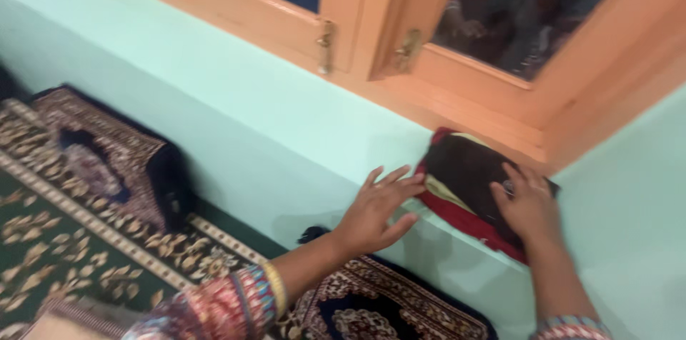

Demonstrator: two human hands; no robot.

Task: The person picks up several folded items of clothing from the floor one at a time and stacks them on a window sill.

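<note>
A mint-green wall (214, 118) fills the frame, with an orange wooden window frame (371, 40) along the top and patterned cushions (107, 161) at lower left. On the window ledge (400, 108), right of centre, lies a folded cloth bundle (464, 176), dark with red and yellow edges. My 2 hands are apart, fingers spread: my left hand (375, 215) touches its left edge, my right hand (529, 204) lies flat on top. I judge I am settling it in place; next calls for squaring it. Its long axis slants from upper left to lower right.

Home room; patterned carpet (64, 240); floor cushions (114, 161); mint wall (214, 111); wooden window frame (371, 33).
</note>
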